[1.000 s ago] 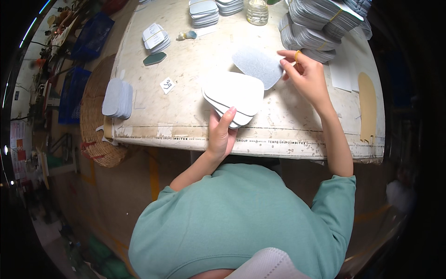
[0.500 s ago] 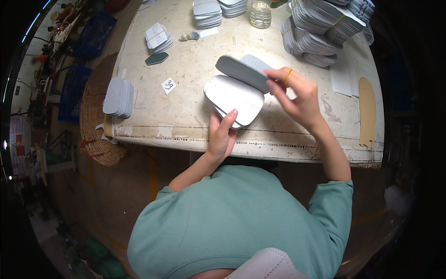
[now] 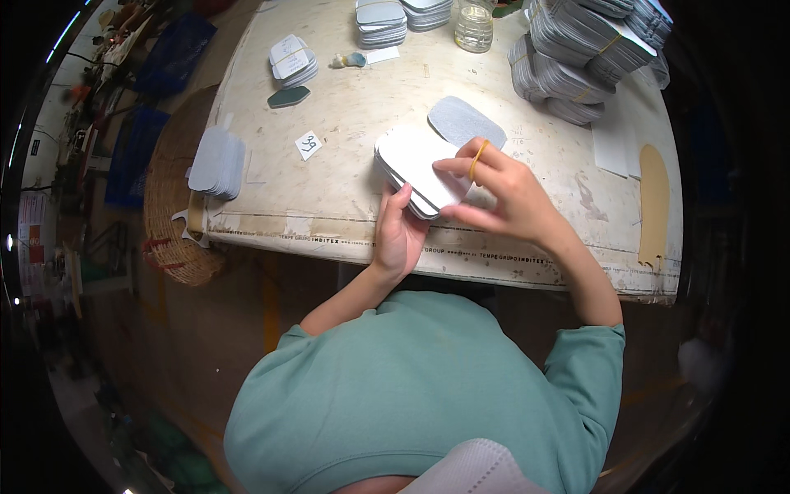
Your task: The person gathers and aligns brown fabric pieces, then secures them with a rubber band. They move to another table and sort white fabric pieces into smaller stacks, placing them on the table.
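While the white stack [image 3: 409, 156] is gripped from below by the left hand [image 3: 401, 228], its upper face is met by the right hand [image 3: 502, 189]. The left is clamped on the lower end: the thumb is laid along the near edge, the fingers mostly hidden underneath. The right is held half open, palm down, thumb and fingertips well apart, the forefinger set over the white face and the thumb by the right-hand corner; whether any pressure is applied cannot be told. A yellow band [image 3: 476, 162] is worn on one of its fingers.

And the stack itself? It is held over the table [image 3: 346, 189], close to the front edge, its long axis slanted from upper left to lower right, the rounded far end pointed up and left, away from the body. The sheets are slightly fanned, their edges shown on the left side.

Just beyond, a grey piece [image 3: 467, 122] is laid flat, slanted much the same way. Farther left, a numbered card [image 3: 308, 146] and a green piece [image 3: 289, 97] are seen; at upper right, bundles [image 3: 580, 45] are heaped beside a jar [image 3: 474, 29].
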Demonstrator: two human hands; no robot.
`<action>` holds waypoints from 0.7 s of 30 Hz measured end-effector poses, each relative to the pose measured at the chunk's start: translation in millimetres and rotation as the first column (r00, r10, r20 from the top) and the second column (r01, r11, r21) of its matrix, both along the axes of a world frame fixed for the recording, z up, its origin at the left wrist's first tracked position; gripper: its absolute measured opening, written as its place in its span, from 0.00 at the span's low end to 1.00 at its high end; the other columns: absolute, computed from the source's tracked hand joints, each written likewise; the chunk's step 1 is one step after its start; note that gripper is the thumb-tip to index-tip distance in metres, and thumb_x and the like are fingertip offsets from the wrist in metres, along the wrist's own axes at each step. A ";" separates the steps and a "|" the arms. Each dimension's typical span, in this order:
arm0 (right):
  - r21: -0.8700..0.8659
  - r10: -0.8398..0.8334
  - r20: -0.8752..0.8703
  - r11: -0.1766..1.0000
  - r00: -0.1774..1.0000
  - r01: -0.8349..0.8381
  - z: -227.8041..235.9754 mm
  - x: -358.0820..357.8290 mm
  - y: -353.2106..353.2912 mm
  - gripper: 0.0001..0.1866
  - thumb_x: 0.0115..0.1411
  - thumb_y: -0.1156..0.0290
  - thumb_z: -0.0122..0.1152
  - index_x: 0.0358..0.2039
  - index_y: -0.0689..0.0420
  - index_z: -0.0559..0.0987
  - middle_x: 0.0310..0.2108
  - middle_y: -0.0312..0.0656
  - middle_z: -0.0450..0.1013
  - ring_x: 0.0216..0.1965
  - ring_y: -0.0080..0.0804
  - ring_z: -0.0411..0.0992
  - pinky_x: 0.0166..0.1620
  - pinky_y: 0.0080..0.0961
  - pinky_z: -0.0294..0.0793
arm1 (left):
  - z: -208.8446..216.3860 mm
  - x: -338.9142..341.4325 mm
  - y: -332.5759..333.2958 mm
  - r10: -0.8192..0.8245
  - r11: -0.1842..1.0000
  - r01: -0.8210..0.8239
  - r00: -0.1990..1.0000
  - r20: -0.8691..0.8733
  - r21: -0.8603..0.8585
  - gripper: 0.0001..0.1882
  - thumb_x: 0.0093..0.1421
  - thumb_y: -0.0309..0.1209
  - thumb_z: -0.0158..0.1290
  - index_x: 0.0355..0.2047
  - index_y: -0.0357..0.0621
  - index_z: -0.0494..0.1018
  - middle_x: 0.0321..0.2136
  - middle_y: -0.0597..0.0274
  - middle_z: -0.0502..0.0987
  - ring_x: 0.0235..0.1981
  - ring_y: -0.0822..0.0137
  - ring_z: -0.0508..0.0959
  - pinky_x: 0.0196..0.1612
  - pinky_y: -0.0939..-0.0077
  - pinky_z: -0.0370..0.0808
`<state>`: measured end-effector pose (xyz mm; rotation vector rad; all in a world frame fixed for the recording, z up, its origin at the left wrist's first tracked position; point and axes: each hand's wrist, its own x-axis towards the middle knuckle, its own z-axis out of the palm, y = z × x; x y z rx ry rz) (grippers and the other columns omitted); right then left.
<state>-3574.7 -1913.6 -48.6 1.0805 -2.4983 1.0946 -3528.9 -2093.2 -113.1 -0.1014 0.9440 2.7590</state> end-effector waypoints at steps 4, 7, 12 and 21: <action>0.075 0.006 -0.042 0.997 0.999 -0.002 5.4 6.7 -6.7 0.25 0.44 0.65 0.74 0.44 0.54 0.78 0.34 0.39 0.71 0.32 0.33 0.73 0.36 0.27 0.74 | -1.4 0.0 0.3 0.014 0.997 -0.014 1.000 -0.001 -0.071 0.27 0.68 0.43 0.37 0.62 0.40 0.54 0.58 0.57 0.63 0.60 0.63 0.65 0.62 0.63 0.62; 0.049 0.044 0.046 0.998 0.998 -0.046 7.0 3.8 -1.7 0.24 0.45 0.61 0.74 0.42 0.54 0.78 0.36 0.39 0.70 0.34 0.35 0.73 0.37 0.28 0.74 | -2.5 0.9 0.3 0.012 0.997 -0.014 1.000 -0.027 -0.079 0.28 0.68 0.43 0.37 0.62 0.40 0.53 0.59 0.57 0.63 0.61 0.64 0.64 0.63 0.63 0.60; -0.060 0.109 0.178 0.993 0.978 -0.100 11.2 4.1 1.4 0.16 0.52 0.69 0.68 0.42 0.57 0.79 0.33 0.39 0.72 0.31 0.29 0.73 0.34 0.24 0.74 | -1.6 1.5 0.2 0.006 0.998 -0.006 1.000 0.001 -0.056 0.28 0.67 0.43 0.39 0.63 0.43 0.53 0.59 0.58 0.62 0.60 0.65 0.64 0.64 0.63 0.60; -0.094 -0.332 0.630 0.865 0.703 0.493 6.7 -33.1 28.9 0.13 0.62 0.73 0.56 0.47 0.59 0.78 0.29 0.38 0.76 0.26 0.17 0.72 0.31 0.18 0.73 | 3.9 3.9 0.5 0.039 0.998 -0.038 0.999 0.035 -0.047 0.27 0.65 0.37 0.42 0.63 0.46 0.53 0.58 0.59 0.63 0.60 0.65 0.65 0.62 0.65 0.62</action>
